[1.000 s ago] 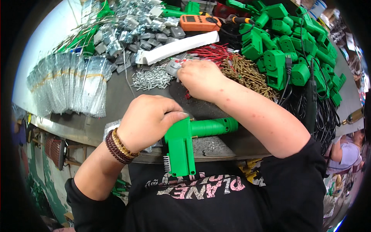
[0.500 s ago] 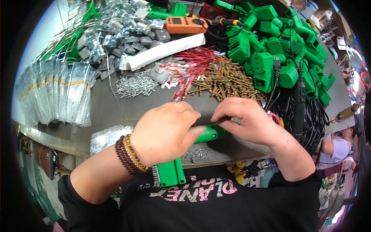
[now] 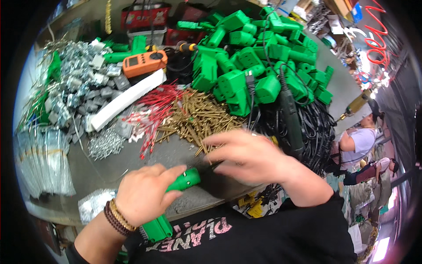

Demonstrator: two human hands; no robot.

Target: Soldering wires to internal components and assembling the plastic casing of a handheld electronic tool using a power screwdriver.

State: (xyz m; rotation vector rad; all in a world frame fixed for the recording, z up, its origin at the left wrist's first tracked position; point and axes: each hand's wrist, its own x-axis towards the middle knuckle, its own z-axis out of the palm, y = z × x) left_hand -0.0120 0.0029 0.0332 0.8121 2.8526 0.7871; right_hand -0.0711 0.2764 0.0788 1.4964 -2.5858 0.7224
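Observation:
Wrapped around a green plastic housing [image 3: 188, 179] is my left hand [image 3: 147, 191], near the table's front edge. The housing's rounded end with small holes sticks out past my thumb, and its blocky end hangs below the hand; the middle is covered by my fingers. My right hand [image 3: 252, 158] is just right of the rounded end, apart from it and in front of a heap of brass-coloured pins [image 3: 202, 114]. Motion smears its fingers, and a thin dark streak shows by the fingertips; I cannot tell whether they hold anything.
Behind are heaped green housings [image 3: 259, 57], an orange meter [image 3: 145, 64], red wires [image 3: 160, 103], a white strip [image 3: 129, 100] and screws [image 3: 105, 143]. Black cables [image 3: 314, 136] and a black-handled tool [image 3: 290, 119] lie right. Clear bags [image 3: 44, 163] lie left. Other people [image 3: 358, 136] are at far right.
The view has shifted to the right. My right hand has drawn away from the housing's rounded end, while my left hand keeps its hold on the housing, which is now more tilted.

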